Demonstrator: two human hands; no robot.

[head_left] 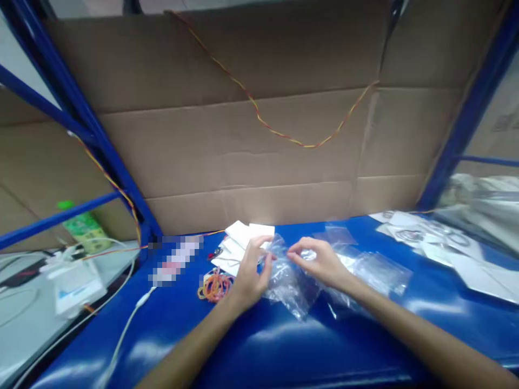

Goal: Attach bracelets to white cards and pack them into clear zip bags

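A clear plastic bag [292, 289] hangs crumpled between my two hands above the blue table. My left hand [252, 273] pinches its upper left edge between thumb and fingers. On the other side, my right hand [322, 262] has thumb and index finger closed at the bag's upper right edge. More clear plastic bags [383, 273] lie beneath and beyond my right hand. Behind my left hand is a pile of white paper pieces [237, 240]. Several coloured rubber bands [217, 285] lie in a bundle to the left of that hand.
The blue tabletop [284, 354] meets a cardboard wall [263, 146] with a twisted wire [310, 146] hanging on it. White papers and bags [438, 237] lie at right. A pixelated object with a white cable [125, 329] sits left; a green bottle [87, 229] stands beyond.
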